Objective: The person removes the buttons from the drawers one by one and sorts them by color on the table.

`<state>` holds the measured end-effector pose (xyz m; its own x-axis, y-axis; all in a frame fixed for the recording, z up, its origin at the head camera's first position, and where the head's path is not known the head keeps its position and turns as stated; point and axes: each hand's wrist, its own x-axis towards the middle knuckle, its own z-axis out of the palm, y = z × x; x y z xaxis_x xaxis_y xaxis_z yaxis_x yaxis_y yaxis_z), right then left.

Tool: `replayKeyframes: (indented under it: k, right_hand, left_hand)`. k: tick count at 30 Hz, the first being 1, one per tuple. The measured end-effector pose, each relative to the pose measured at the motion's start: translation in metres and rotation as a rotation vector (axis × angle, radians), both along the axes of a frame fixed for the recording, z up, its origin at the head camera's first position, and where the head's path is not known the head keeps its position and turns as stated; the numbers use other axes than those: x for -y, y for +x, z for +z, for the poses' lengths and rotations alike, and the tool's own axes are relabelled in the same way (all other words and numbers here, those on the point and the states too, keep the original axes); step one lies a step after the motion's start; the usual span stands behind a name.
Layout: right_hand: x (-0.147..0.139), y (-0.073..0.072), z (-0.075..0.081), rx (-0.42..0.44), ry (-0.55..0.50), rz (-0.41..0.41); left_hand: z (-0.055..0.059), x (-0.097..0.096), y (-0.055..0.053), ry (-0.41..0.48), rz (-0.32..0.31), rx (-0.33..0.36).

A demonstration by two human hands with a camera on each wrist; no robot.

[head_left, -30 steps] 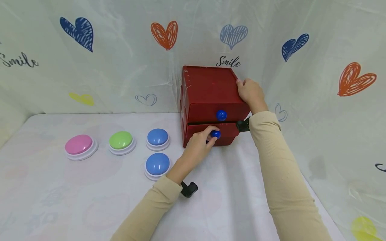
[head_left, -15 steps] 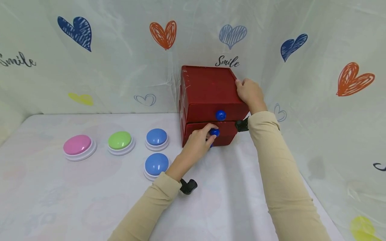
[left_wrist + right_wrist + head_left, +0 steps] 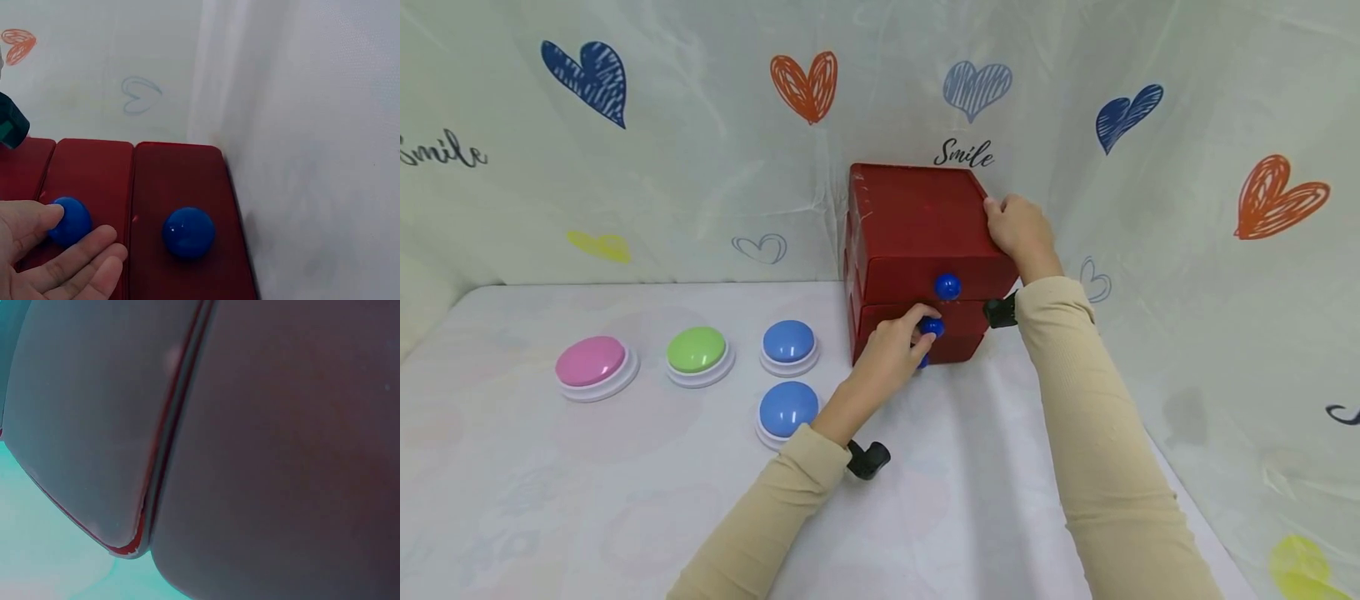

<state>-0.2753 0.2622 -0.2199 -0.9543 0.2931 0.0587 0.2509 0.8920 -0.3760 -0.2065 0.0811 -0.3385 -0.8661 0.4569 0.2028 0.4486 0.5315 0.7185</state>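
A red drawer box [image 3: 917, 212] stands against the back cloth, its drawer fronts fitted with round blue knobs. My left hand [image 3: 886, 354] holds the second drawer's knob [image 3: 932, 327] between thumb and fingers; in the left wrist view the thumb lies on this knob [image 3: 70, 222] from one side, the fingers on the other. Below it, the lowest knob [image 3: 189, 232] is free. My right hand [image 3: 1021, 233] grips the box's upper right edge, thumb on top; its other fingers are mostly hidden. The right wrist view shows only the box's side panel [image 3: 81, 425], close and dark.
To the left on the white table [image 3: 587, 483] are push buttons on white bases: a pink button [image 3: 591, 361], a green button [image 3: 696, 349] and two blue ones, the nearer blue button [image 3: 788, 408] close beside my left forearm. A cloth printed with hearts hangs behind.
The second drawer has slid in, away from me, with my left hand on its knob; the dark gap above its front has closed. My right hand stays on the box's edge.
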Motion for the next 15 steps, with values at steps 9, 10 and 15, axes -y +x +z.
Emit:
replayKeyframes:
  k: [9,10,15]
  right_hand:
    - [-0.0004,-0.0003,-0.0003,0.005,-0.012,0.003]
    - [-0.0005,-0.0001,-0.0004,0.002,-0.011,0.005]
    - [0.0,0.0009,0.0002,-0.015,0.0,0.007]
  left_hand:
    - [-0.0018,-0.0002,-0.0031,0.003,-0.012,-0.001]
    - [-0.0023,-0.0003,-0.0033,0.003,-0.012,-0.005]
    - [-0.0042,-0.0003,-0.0034,0.008,-0.011,-0.016]
